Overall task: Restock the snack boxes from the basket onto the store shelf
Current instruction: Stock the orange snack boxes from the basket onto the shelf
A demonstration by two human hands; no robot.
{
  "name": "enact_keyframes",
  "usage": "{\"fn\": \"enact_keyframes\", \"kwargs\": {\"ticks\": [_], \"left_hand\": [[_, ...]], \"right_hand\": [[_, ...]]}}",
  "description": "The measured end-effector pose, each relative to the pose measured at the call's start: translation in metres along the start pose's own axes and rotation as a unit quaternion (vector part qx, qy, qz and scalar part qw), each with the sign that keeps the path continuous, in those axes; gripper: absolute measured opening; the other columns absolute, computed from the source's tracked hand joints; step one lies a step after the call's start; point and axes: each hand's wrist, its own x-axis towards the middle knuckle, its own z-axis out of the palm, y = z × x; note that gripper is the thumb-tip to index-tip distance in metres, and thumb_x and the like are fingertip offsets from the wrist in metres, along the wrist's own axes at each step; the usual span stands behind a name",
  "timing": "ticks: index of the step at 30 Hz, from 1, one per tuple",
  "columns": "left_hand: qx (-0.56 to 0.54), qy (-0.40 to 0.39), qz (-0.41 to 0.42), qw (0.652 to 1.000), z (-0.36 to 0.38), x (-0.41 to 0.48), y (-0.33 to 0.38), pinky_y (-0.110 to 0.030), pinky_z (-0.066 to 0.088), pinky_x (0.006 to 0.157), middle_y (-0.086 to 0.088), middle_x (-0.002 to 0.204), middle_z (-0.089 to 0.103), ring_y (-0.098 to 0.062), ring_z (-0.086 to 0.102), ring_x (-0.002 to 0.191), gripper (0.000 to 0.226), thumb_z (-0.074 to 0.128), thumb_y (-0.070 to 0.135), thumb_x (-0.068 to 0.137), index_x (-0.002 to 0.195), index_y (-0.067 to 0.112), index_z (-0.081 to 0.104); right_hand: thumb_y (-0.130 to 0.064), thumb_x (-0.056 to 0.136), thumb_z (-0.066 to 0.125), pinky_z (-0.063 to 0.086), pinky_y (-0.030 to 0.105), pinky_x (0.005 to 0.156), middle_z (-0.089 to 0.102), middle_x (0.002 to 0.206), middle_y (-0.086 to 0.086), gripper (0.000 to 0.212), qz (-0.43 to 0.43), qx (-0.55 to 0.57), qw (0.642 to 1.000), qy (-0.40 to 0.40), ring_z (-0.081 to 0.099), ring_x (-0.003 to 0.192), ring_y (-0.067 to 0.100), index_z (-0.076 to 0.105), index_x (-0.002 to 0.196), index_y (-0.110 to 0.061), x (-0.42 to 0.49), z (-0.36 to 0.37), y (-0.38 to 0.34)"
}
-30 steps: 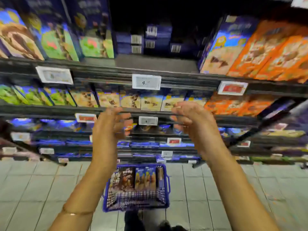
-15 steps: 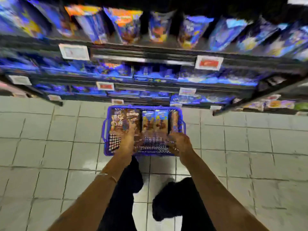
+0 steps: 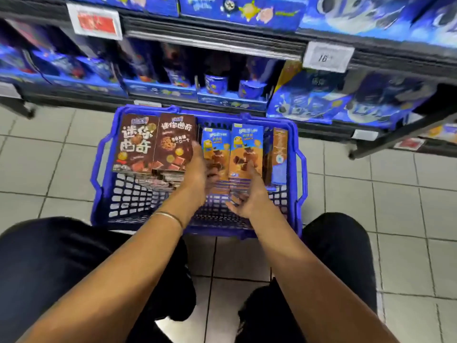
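Observation:
A blue plastic basket (image 3: 128, 199) stands on the tiled floor in front of my knees. Two brown snack boxes (image 3: 134, 144) lie stacked at its far left. Beside them are orange-and-blue snack boxes (image 3: 247, 147), and one more box (image 3: 279, 154) stands on edge at the right. My left hand (image 3: 197, 174) reaches in between the brown and orange boxes, its blurred fingers over the left orange box. At the near end of the orange boxes my right hand (image 3: 247, 196) is open with fingers spread. No box is lifted.
The store shelf (image 3: 217, 45) rises just behind the basket, its low tiers filled with blue snack packs and cups (image 3: 215, 84). Price tags (image 3: 326, 56) hang on the shelf edge. A shelf foot (image 3: 351, 154) juts onto the floor at right. My dark-trousered legs flank the basket.
My view dropped from the upper shelves to the basket as I crouched. Both hands came down from chest height into the basket and now reach the orange boxes.

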Motion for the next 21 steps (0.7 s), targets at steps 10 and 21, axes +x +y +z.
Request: {"fn": "enact_keyframes", "kwargs": {"ticks": [10, 21], "left_hand": [[0.060, 0.030, 0.080, 0.995, 0.010, 0.003, -0.012, -0.043, 0.052, 0.097, -0.017, 0.115, 0.074, -0.029, 0.065, 0.099, 0.082, 0.028, 0.072, 0.102, 0.119, 0.005, 0.071], [-0.043, -0.114, 0.120, 0.985, 0.008, -0.013, 0.015, -0.045, 0.065, 0.076, -0.014, 0.109, 0.080, -0.031, 0.078, 0.097, 0.058, 0.054, 0.067, 0.097, 0.109, 0.016, 0.078]], "right_hand": [[-0.050, 0.095, 0.066, 0.053, 0.038, 0.089, 0.062, 0.135, 0.007, 0.046, -0.054, 0.071, 0.996, -0.014, 0.064, 0.098, 0.020, 0.061, 0.130, -0.021, 0.006, -0.022, 0.016], [-0.053, 0.094, 0.065, 0.059, 0.041, 0.087, 0.071, 0.112, 0.004, 0.043, -0.343, -0.108, 0.933, -0.031, 0.071, 0.100, 0.019, 0.061, 0.116, -0.017, -0.041, -0.030, 0.025]]}}
